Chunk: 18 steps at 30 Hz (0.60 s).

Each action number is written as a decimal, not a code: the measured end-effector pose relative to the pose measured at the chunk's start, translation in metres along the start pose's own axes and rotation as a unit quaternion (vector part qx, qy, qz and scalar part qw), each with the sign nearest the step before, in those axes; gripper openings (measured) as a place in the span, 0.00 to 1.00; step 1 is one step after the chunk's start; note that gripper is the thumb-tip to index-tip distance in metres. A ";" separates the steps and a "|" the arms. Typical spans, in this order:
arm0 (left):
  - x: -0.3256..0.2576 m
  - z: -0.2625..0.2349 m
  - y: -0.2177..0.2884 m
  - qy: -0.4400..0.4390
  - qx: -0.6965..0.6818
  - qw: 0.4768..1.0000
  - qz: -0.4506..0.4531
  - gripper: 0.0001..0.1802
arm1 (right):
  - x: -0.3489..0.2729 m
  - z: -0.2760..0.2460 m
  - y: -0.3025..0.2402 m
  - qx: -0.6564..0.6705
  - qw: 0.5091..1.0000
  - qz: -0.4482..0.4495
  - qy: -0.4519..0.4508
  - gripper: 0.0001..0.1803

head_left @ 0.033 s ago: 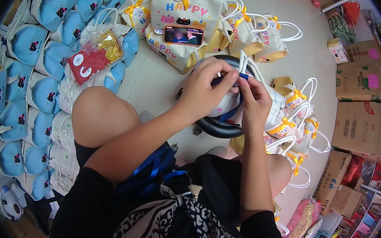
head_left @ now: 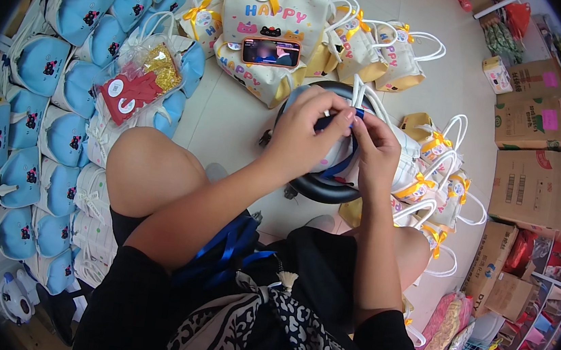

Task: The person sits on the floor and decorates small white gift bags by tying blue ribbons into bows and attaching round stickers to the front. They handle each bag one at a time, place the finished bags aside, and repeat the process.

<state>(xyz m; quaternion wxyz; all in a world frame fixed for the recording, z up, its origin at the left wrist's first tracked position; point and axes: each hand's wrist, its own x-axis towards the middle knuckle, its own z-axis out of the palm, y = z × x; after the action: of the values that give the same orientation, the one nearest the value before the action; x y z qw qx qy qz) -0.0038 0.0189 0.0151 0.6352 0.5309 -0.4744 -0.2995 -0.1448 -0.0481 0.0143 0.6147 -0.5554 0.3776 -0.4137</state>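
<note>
Pinching blue ribbon [head_left: 345, 163] between thumbs and fingertips of left hand [head_left: 307, 126] and right hand [head_left: 380, 151] (both equally near), at white bag handles [head_left: 357, 93], above the round black stool [head_left: 323, 190], with one tail slanting toward the near edge.

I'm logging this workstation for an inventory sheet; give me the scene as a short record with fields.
Left hand: grip pinched at the dark blue ribbon
Right hand: grip pinched at the same ribbon, beside the left
Beneath hands: black rounded rim
Lap: loose blue ribbons
Ahead: phone in front of cream bags with yellow bows
Left side: rows of blue bags; red packet
Right side: cardboard boxes
</note>
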 end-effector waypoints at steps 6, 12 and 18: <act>-0.008 0.011 0.004 -0.031 0.084 0.996 0.027 0.11 | 0.002 -0.020 -0.017 -0.020 0.992 0.094 -0.080 0.13; -0.007 0.013 -0.008 -0.062 0.102 0.992 0.047 0.17 | 0.011 -0.033 -0.022 0.122 0.964 0.151 -0.184 0.16; -0.003 0.006 -0.008 -0.124 0.107 0.985 0.045 0.18 | 0.011 -0.035 -0.017 0.045 0.977 0.124 -0.168 0.13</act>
<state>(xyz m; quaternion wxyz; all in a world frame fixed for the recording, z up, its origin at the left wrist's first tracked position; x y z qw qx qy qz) -0.0094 0.0175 0.0068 0.5237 0.5329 -0.6022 -0.2813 -0.1743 -0.0721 0.0277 0.7404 -0.5375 0.3153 -0.2520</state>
